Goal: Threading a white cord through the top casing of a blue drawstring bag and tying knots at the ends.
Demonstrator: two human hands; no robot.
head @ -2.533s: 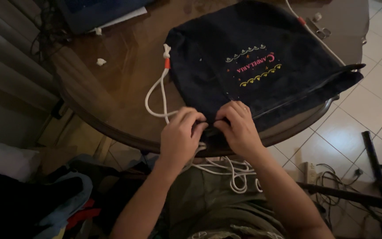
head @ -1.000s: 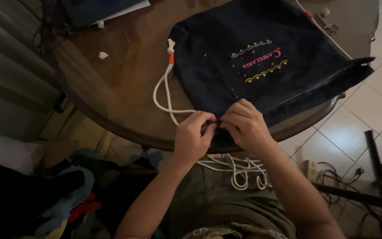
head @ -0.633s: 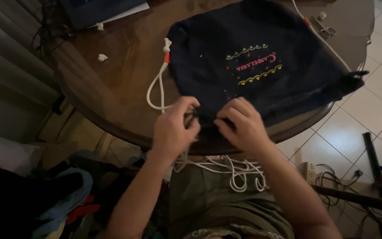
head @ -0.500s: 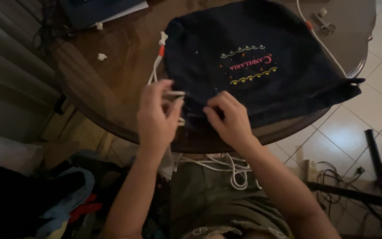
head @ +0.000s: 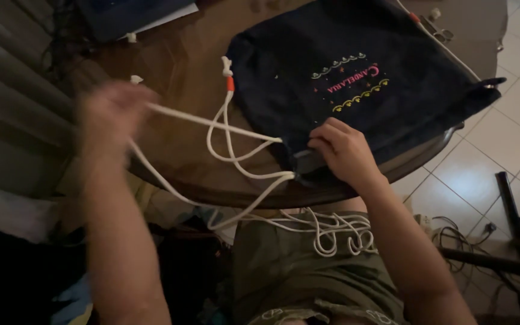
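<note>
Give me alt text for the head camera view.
A person's left hand, blurred, pulls a white cord from a dark blue cloth drawstring bag on a round brown wooden table, while the right hand pins the bag's edge.

Matt cloth bag [head: 356,78]; braided cord [head: 236,129]; glossy wood table [head: 176,66].

The left hand [head: 112,117] is raised at the scene's left, blurred, fingers curled closed, its forearm running down to the near edge. The right hand [head: 341,150] lies right of centre, palm down, fingers bent and pinching, forearm angling to the near right.
</note>
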